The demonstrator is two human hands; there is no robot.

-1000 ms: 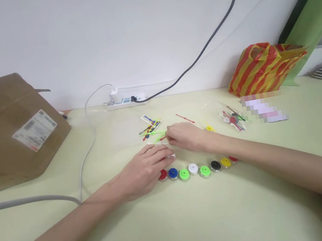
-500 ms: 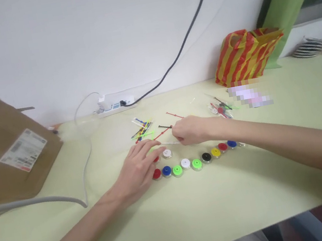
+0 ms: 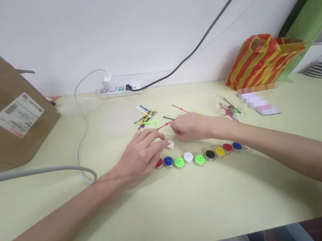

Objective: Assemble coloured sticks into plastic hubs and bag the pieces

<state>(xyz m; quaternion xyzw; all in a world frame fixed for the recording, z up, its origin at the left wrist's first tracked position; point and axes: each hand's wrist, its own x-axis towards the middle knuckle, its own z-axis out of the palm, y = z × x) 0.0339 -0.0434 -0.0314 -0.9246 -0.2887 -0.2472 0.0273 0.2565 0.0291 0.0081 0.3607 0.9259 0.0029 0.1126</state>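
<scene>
White round plastic disc (image 3: 170, 144) lies flat on the pale green table (image 3: 178, 217), just off the fingertips of the left hand (image 3: 141, 157) and a little beyond the row of coloured plastic discs (image 3: 199, 158) that curves along the near side of both hands. The left hand is half open, palm down, fingers loosely spread. Its index tip rests against the disc's left edge, touching rather than clasping. The right hand (image 3: 193, 126) sits just to the right of the disc with its fingers drawn together in a pinch. It seems to have hold of a thin white plastic stick (image 3: 168, 133) that points towards the left fingertips, though the stick is faint and hard to make out.

Beyond the right hand's knuckles lie a loose red stick (image 3: 163, 125) and a black stick (image 3: 168, 118). Farther out is a small heap of coloured sticks (image 3: 146, 119). To the right hand's outer side is a clear packet of small parts (image 3: 229, 110), and past that a red-and-yellow striped plastic bag (image 3: 262, 59). Well to the left of the left hand stands a brown cardboard box (image 3: 1, 115).

As a judgement, parts this small and light call for the left fingertips to press the disc gently flat so it cannot skid. The pinch on the stick should sit close to its tip, kept low and steady.
</scene>
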